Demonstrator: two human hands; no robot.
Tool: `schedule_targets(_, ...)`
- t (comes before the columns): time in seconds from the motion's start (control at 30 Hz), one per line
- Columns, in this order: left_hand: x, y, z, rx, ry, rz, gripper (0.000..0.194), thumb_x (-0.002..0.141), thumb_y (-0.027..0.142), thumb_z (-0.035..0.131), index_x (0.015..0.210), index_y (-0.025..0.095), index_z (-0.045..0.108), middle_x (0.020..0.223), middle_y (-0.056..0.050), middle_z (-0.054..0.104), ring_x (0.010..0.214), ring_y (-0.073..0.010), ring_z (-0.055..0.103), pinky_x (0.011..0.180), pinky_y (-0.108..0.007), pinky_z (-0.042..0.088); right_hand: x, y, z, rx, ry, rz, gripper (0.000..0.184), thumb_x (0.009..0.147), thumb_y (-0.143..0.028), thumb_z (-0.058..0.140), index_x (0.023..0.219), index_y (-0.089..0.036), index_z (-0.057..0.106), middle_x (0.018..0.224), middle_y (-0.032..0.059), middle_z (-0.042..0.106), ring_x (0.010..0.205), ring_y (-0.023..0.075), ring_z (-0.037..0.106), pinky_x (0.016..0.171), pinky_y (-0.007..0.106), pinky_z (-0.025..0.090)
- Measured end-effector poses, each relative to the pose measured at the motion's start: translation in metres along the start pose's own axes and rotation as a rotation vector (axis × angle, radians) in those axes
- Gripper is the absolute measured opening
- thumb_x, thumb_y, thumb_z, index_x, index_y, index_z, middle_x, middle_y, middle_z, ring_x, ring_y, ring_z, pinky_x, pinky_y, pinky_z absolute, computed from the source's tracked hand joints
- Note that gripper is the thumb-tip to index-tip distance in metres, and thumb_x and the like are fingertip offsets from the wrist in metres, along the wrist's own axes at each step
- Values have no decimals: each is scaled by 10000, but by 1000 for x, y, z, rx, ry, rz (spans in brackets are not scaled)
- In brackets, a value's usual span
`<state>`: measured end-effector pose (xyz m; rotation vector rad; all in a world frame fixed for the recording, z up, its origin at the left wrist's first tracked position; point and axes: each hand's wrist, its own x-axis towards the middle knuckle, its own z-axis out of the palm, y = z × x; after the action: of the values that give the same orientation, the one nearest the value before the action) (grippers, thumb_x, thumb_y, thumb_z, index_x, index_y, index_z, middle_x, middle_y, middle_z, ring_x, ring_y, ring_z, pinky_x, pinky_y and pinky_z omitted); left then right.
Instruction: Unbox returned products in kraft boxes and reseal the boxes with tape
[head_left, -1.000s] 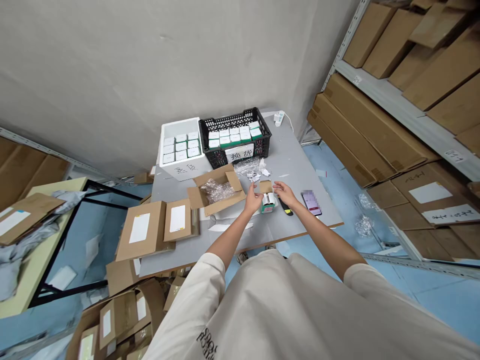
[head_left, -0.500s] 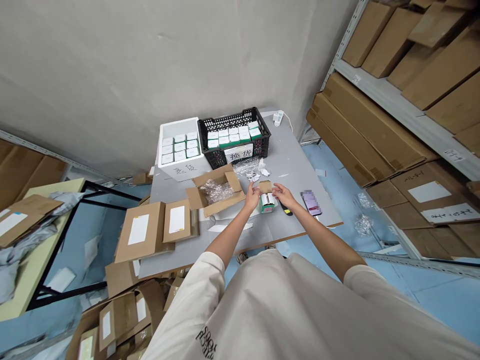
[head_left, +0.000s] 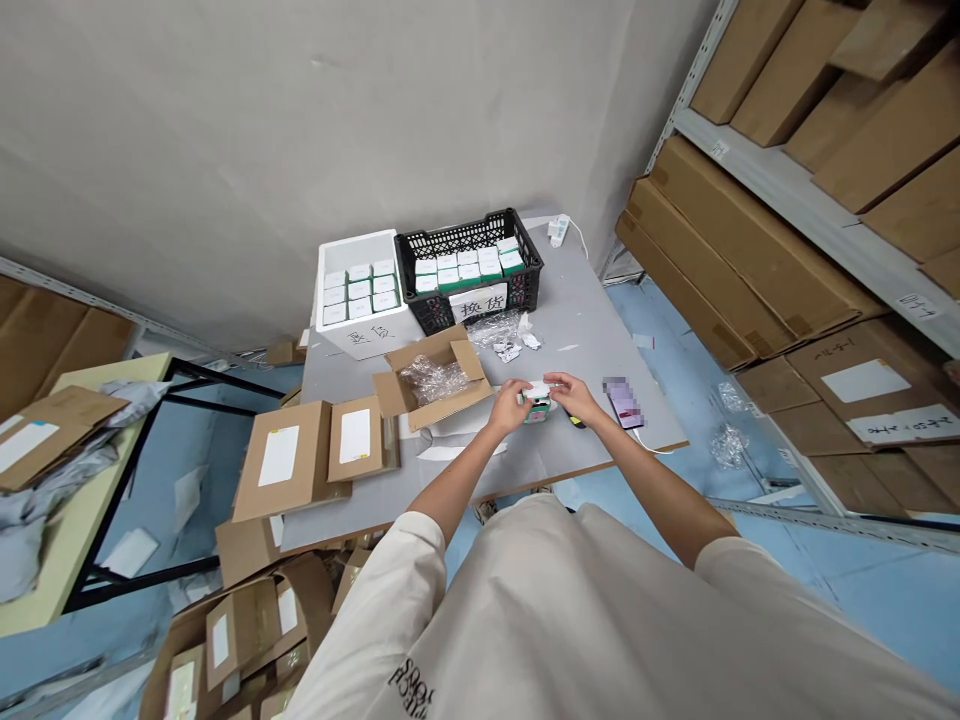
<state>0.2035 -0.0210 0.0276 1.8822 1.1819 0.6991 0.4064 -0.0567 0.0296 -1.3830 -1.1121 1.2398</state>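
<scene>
A small green-and-white box (head_left: pixel 537 408) stands near the front edge of the grey table, its white lid flap (head_left: pixel 537 389) folded down most of the way over the top. My left hand (head_left: pixel 511 404) is closed on the left side of the flap and box. From the right, my right hand (head_left: pixel 568 391) pinches the flap's other end. A dark cutter with a yellow end (head_left: pixel 577 422) lies partly hidden under my right hand. Just left of my hands is an open cardboard box (head_left: pixel 442 372) with bubble wrap inside.
A white foam bin (head_left: pixel 369 335) and a black crate (head_left: pixel 534 280), both with rows of small boxes, stand at the back. A phone (head_left: pixel 624 402) with a cable lies on the right. Crumpled paper (head_left: pixel 507 351) lies mid-table; closed cartons (head_left: pixel 281 460) sit front left.
The small box's flap, upright before, is now folded down with its white face up. Both hands have closed in on it.
</scene>
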Motion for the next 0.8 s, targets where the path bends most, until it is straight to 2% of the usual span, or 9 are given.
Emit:
schedule_targets(0.13, -5, -5, 2, -2, -48, 41, 370, 795, 94, 675, 1146, 210, 701, 1265, -87, 628, 1001, -207, 645, 959, -348, 523, -9, 3, -1, -163, -28, -52, 416, 714, -271, 670, 1124, -213, 713, 1163, 78, 716, 906, 194, 694, 849, 363, 584)
schedule_targets(0.37, -9, -8, 3, 48, -67, 59, 362, 840, 142, 661, 1194, 209, 701, 1330, -101, 597, 1056, -222, 641, 1008, -355, 503, -23, 4, -1, -480, -41, -313, 295, 880, -237, 540, 1108, -223, 726, 1253, 106, 661, 861, 197, 671, 815, 390, 572)
schedule_targets(0.6, -11, -3, 1, 120, -63, 74, 346, 888, 184, 622, 1228, 218, 677, 1337, -100, 592, 1116, -242, 625, 1064, -377, 470, -24, 5, 0, -563, -34, -378, 281, 945, -242, 488, 1116, -228, 711, 1230, 110, 667, 945, 223, 664, 878, 409, 561)
schedule_targets(0.8, -13, -6, 3, 249, -85, 118, 346, 884, 184, 639, 1222, 240, 687, 1320, -89, 602, 1222, -275, 587, 1083, -416, 453, -30, 10, 0, -698, -51, -426, 295, 962, -211, 449, 1098, -227, 710, 1269, 112, 644, 1139, 239, 648, 1007, 409, 526)
